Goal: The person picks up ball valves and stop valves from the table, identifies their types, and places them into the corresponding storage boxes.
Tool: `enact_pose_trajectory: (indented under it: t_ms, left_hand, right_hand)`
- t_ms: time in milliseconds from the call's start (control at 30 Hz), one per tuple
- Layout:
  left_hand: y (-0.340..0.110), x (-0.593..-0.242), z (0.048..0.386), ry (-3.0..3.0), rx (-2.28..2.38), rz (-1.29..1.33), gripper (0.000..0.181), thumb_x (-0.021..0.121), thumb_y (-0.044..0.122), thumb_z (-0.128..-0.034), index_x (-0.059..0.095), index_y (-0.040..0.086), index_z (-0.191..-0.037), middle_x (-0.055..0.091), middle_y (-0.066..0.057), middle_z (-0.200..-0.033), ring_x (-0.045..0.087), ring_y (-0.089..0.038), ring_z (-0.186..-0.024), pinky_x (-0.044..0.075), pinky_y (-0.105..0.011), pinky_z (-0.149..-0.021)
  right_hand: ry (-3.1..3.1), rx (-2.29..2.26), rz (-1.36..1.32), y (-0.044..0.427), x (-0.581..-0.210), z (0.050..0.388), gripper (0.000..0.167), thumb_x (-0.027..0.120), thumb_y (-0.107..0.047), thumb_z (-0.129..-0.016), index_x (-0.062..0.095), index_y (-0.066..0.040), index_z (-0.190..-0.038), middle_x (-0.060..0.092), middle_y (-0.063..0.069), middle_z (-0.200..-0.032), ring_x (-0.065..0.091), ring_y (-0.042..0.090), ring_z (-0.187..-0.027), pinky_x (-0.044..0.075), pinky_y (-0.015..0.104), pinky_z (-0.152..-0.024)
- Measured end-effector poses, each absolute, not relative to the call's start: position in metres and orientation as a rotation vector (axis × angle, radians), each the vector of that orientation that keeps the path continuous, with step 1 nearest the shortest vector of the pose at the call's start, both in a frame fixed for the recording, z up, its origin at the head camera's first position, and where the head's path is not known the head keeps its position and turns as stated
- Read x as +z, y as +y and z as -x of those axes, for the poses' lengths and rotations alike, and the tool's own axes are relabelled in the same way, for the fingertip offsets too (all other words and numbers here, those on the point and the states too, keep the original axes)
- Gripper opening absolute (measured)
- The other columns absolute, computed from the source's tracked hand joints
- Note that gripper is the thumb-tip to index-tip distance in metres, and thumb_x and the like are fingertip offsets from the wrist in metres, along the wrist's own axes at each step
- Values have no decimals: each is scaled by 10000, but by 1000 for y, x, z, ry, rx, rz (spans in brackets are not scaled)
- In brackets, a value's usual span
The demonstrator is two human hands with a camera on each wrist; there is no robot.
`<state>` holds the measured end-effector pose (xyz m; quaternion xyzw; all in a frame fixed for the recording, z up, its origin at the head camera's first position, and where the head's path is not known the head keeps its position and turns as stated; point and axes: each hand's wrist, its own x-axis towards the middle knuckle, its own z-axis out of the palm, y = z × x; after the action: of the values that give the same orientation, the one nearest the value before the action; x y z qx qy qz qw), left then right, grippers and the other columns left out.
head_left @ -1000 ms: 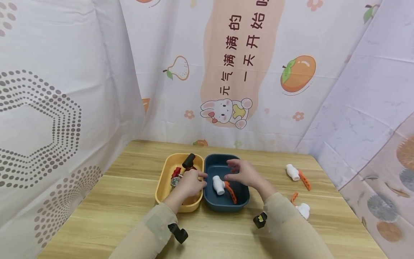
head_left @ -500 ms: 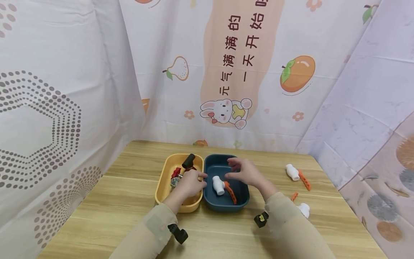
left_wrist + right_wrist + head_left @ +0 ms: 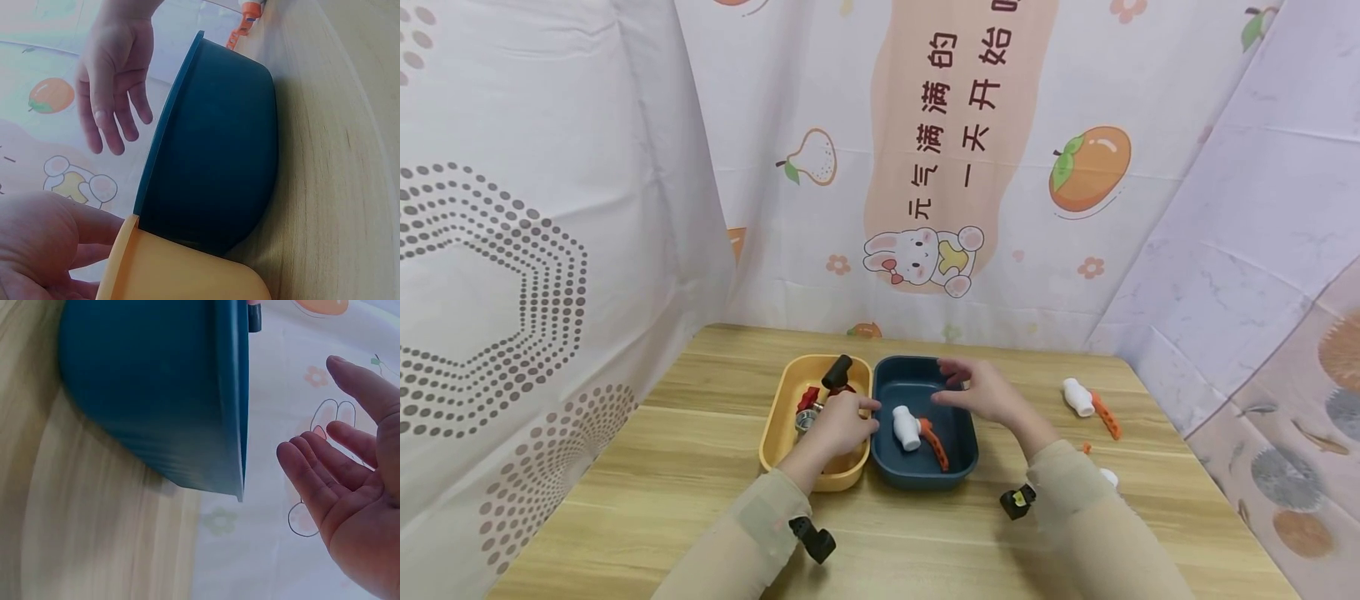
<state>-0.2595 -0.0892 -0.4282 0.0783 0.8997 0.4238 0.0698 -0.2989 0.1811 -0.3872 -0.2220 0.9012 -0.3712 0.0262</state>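
Note:
In the head view, a white ball valve [image 3: 907, 428] with an orange lever lies in the dark blue bin [image 3: 925, 482]. Over that bin's right side hovers my right hand [image 3: 987, 393], fingers spread and nothing in them. My left hand [image 3: 846, 423] is above the yellow bin [image 3: 775, 417], its fingertips by the rims where the two bins meet; whether they touch is unclear. Partly hidden beneath it are a metal fitting [image 3: 806, 420], a red part [image 3: 808, 398] and a black handle [image 3: 837, 372]. The right wrist view shows my right palm facing the blue bin, apart from it.
Another white valve with an orange lever [image 3: 1078, 398] lies on the wooden table [image 3: 700, 467] at the right. A further white piece [image 3: 1108, 477] is mostly covered by my right sleeve. A printed curtain [image 3: 805, 275] hangs behind the table.
My right hand has shifted slightly right, away from the valve in the blue bin, and its sleeve now covers more of the piece on the table. My left hand has stayed in place.

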Motion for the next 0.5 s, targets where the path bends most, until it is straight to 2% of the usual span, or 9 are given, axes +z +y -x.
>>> enact_pose_trajectory:
  t_ms: [100, 333, 500]
  left_hand:
    - [-89, -428, 259, 2709, 1273, -233, 342, 695, 109, -964, 700, 59, -1302, 659, -166, -1287, 634, -175, -571, 469, -263, -501]
    - [-89, -427, 259, 2708, 1268, -226, 343, 692, 110, -965, 699, 62, -1305, 660, -161, -1279, 571, -172, -493, 455, -256, -478]
    - [-89, -427, 259, 2712, 1264, -226, 345, 694, 112, -964, 700, 64, -1305, 659, -158, -1285, 581, -165, -511, 454, -257, -485]
  right_hand:
    - [2793, -1153, 695, 187, -385, 300, 694, 822, -345, -873, 560, -43, -1440, 640, 154, -1321, 618, 342, -1162, 560, 490, -916]
    - [2788, -1207, 692, 201, -377, 297, 670, 827, -317, -872, 570, -51, -1430, 614, 192, -1351, 617, 338, -1170, 583, 464, -888]
    - [2825, -1209, 709, 213, -371, 294, 669, 829, -319, -868, 574, -37, -1419, 624, 181, -1331, 623, 332, -1150, 583, 457, -894]
